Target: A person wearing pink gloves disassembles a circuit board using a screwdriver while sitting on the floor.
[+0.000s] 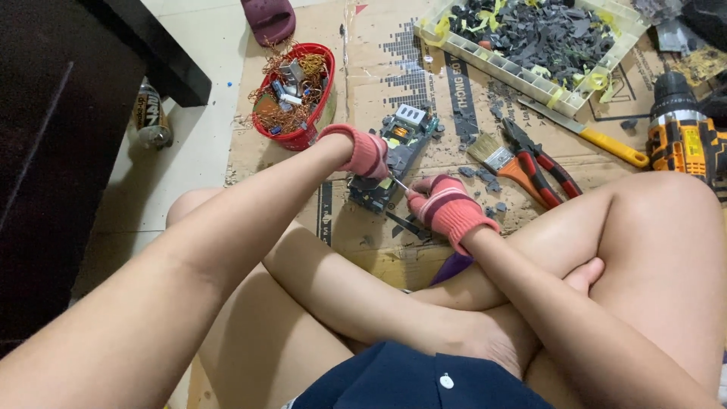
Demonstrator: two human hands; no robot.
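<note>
- The circuit board (397, 155) is pinned flat to the cardboard (424, 83) by the left hand (362, 151), clamped on its edge.
- A thin tool (399, 184) is gripped by the right hand (447, 206), its tip levering at the board.

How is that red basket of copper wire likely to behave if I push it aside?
The red basket would probably slide easily: it sits on flat cardboard. It may feel fairly heavy for its size, being heaped with copper wire and small parts. Loose strands overhang the rim, so some could snag or spill.
</note>
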